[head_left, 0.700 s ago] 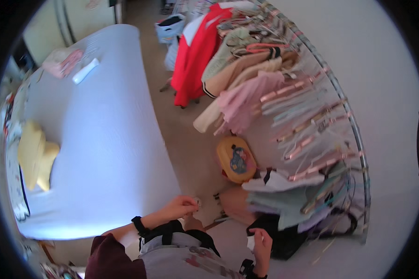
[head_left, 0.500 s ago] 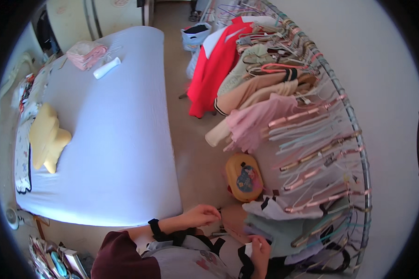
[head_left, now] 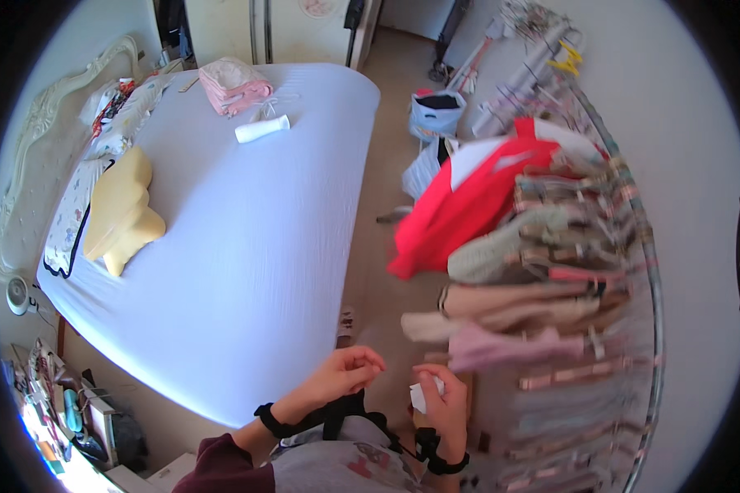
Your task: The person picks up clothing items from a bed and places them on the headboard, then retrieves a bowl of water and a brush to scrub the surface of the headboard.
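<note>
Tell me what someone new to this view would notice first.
Probably the bright red-and-white garment hanging from the rack on the right. Next, perhaps the yellow cushion on the left side of the bed. Near the bottom middle, the right hand holds a small white item.

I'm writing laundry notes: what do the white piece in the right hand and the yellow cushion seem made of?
White piece: perhaps paper or cloth, matte; it looks thin and angular, but the right hand covers part. Yellow cushion: likely fabric, matte; softly rounded lobes, no glossy highlights.
</note>
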The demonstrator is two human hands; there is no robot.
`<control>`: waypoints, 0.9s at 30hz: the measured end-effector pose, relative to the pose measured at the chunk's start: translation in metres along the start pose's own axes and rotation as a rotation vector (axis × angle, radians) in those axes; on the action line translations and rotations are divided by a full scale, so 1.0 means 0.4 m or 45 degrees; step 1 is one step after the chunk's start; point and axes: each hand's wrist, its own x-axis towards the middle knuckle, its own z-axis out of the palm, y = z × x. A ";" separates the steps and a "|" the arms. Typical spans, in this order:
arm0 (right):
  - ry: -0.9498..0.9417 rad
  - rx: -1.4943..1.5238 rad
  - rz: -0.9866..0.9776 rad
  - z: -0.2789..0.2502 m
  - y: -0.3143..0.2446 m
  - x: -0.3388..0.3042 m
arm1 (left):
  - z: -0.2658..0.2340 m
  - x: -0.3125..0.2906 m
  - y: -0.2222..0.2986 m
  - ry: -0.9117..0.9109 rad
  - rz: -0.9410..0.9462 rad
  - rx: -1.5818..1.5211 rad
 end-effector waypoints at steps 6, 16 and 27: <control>-0.194 -0.039 -0.427 0.152 -0.129 0.499 | -0.202 0.187 0.145 0.258 0.154 -0.061; -0.215 0.090 -0.393 0.279 -0.299 1.150 | -0.422 0.317 0.394 0.778 0.269 -0.272; 0.145 0.239 -0.241 0.087 -0.336 1.678 | -0.527 0.755 0.650 0.797 0.301 -0.254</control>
